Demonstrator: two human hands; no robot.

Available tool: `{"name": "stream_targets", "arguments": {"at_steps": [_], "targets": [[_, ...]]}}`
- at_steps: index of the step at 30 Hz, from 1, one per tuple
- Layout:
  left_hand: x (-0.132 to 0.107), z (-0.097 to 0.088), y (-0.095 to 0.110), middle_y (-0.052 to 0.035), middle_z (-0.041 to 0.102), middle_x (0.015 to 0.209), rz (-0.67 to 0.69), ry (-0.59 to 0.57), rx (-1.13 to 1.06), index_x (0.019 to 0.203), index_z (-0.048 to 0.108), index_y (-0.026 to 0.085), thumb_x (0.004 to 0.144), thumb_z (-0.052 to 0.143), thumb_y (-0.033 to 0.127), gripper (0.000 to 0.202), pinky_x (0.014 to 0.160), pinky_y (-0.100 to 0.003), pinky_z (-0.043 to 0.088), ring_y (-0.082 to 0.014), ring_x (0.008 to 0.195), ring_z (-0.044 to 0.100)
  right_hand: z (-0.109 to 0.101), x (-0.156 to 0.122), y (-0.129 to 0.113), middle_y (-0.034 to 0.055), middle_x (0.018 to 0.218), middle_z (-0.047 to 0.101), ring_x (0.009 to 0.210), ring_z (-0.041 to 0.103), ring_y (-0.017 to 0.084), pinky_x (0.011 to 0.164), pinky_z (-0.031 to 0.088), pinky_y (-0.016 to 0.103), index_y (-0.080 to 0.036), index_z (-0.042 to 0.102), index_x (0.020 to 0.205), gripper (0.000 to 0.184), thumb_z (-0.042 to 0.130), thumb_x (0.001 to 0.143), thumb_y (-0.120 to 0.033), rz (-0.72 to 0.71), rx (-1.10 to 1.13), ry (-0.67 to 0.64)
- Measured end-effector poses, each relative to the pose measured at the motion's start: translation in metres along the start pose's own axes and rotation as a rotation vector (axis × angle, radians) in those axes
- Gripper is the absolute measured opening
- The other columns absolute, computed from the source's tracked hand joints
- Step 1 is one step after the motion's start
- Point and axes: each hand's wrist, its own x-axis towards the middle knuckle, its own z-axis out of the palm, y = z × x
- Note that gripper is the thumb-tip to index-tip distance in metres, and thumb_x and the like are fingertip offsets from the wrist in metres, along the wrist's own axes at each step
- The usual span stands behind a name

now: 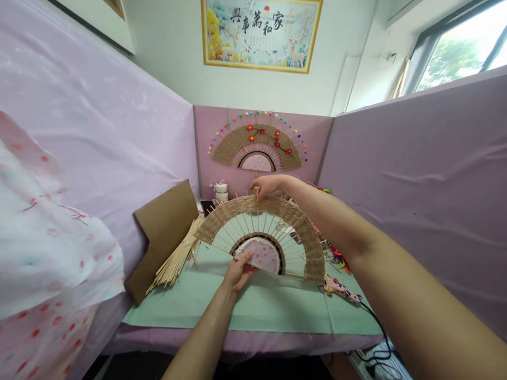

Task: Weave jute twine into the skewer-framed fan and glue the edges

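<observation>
Left hand (238,273) is gripping woven fan (243,207) by pink base (264,256), fingers clamping it; right hand (266,184) is pinching upper rim, fingers clamping there. Green table (277,311) showing beneath.

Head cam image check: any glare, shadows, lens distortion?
Head view: window washed out in places, upper right; soft shadow on the green tabletop below the woven fan; wide-angle stretch, right arm looming large toward the lower-right corner.

One head-worn camera looked forward and down from the near side of the green-covered table (277,316), close to it, facing the far pink partition (317,129) and framed deer picture (261,36).
</observation>
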Motion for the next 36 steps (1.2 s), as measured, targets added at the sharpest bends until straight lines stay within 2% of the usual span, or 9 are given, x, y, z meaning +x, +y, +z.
{"name": "stream_targets", "arguments": {"at_steps": [4, 9, 14, 16, 18, 21, 24, 29, 36], "targets": [[0.000, 0.001, 0.000, -0.0081, 0.076, 0.091, -0.014, 0.009, 0.008, 0.100, 0.065, 0.013, 0.077, 0.071, 0.007, 0.024, 0.089, -0.040, 0.057, -0.0189, 0.081, 0.072, -0.001, -0.003, 0.007, 0.0075, 0.101, 0.077, 0.098, 0.070, 0.026, 0.089, 0.051, 0.030, -0.015, 0.057, 0.134, 0.091, 0.092, 0.052, -0.034, -0.005, 0.011, 0.035], [-0.002, 0.002, 0.002, -0.0082, 0.075, 0.093, -0.011, 0.017, 0.015, 0.100, 0.065, 0.014, 0.076, 0.072, 0.006, 0.026, 0.087, -0.039, 0.058, -0.0189, 0.081, 0.072, -0.001, -0.007, 0.010, 0.0056, 0.100, 0.076, 0.098, 0.070, 0.024, 0.091, 0.050, 0.029, -0.019, 0.061, 0.128, 0.082, 0.092, 0.053, -0.035, -0.008, 0.044, 0.090], [-0.002, 0.003, 0.002, -0.0078, 0.075, 0.092, -0.006, 0.023, 0.014, 0.100, 0.064, 0.014, 0.077, 0.071, 0.007, 0.025, 0.085, -0.038, 0.059, -0.0187, 0.080, 0.072, -0.002, -0.013, 0.011, 0.0101, 0.114, 0.073, 0.103, 0.069, 0.024, 0.089, 0.052, 0.029, -0.016, 0.056, 0.132, 0.078, 0.086, 0.064, -0.039, -0.011, 0.107, 0.082], [-0.003, 0.003, 0.002, -0.0078, 0.075, 0.092, -0.008, 0.021, 0.013, 0.100, 0.064, 0.014, 0.077, 0.072, 0.008, 0.025, 0.085, -0.037, 0.059, -0.0186, 0.081, 0.072, -0.003, -0.014, 0.009, 0.0090, 0.119, 0.072, 0.105, 0.068, 0.022, 0.089, 0.052, 0.027, -0.019, 0.052, 0.136, 0.077, 0.082, 0.068, -0.042, -0.026, 0.132, 0.059], [-0.004, 0.004, 0.001, -0.0077, 0.075, 0.090, -0.012, 0.018, 0.012, 0.099, 0.064, 0.013, 0.077, 0.072, 0.008, 0.024, 0.085, -0.037, 0.059, -0.0181, 0.079, 0.072, -0.001, -0.014, 0.006, 0.0069, 0.116, 0.073, 0.104, 0.069, 0.021, 0.087, 0.053, 0.026, -0.020, 0.053, 0.134, 0.078, 0.084, 0.065, -0.041, -0.035, 0.142, 0.015], [-0.005, 0.004, 0.001, -0.0078, 0.076, 0.090, -0.020, 0.010, 0.013, 0.099, 0.065, 0.013, 0.076, 0.072, 0.007, 0.024, 0.084, -0.037, 0.059, -0.0183, 0.079, 0.072, 0.003, -0.011, 0.002, 0.0059, 0.102, 0.077, 0.093, 0.072, 0.022, 0.079, 0.054, 0.027, -0.018, 0.062, 0.125, 0.079, 0.091, 0.053, -0.036, -0.029, 0.124, -0.048], [-0.006, 0.005, 0.001, -0.0085, 0.076, 0.091, -0.029, 0.000, 0.019, 0.100, 0.066, 0.013, 0.075, 0.073, 0.008, 0.026, 0.085, -0.036, 0.059, -0.0191, 0.081, 0.072, 0.004, -0.007, -0.001, 0.0058, 0.090, 0.078, 0.087, 0.072, 0.024, 0.077, 0.054, 0.028, -0.015, 0.066, 0.118, 0.078, 0.093, 0.047, -0.035, -0.018, 0.091, -0.046], [-0.005, 0.003, 0.000, -0.0087, 0.076, 0.090, -0.041, 0.007, 0.033, 0.099, 0.066, 0.013, 0.075, 0.074, 0.008, 0.026, 0.082, -0.036, 0.059, -0.0193, 0.079, 0.072, 0.001, -0.006, 0.002, 0.0051, 0.084, 0.078, 0.085, 0.072, 0.025, 0.078, 0.053, 0.030, -0.016, 0.067, 0.120, 0.081, 0.093, 0.046, -0.036, -0.008, 0.060, -0.004], [-0.003, 0.002, 0.000, -0.0090, 0.076, 0.092, -0.039, 0.007, 0.035, 0.102, 0.065, 0.013, 0.077, 0.073, 0.010, 0.027, 0.084, -0.036, 0.059, -0.0187, 0.081, 0.073, 0.002, -0.006, 0.000, 0.0027, 0.082, 0.077, 0.083, 0.072, 0.023, 0.075, 0.053, 0.028, -0.018, 0.068, 0.116, 0.073, 0.091, 0.049, -0.035, -0.023, 0.058, 0.015]]}}
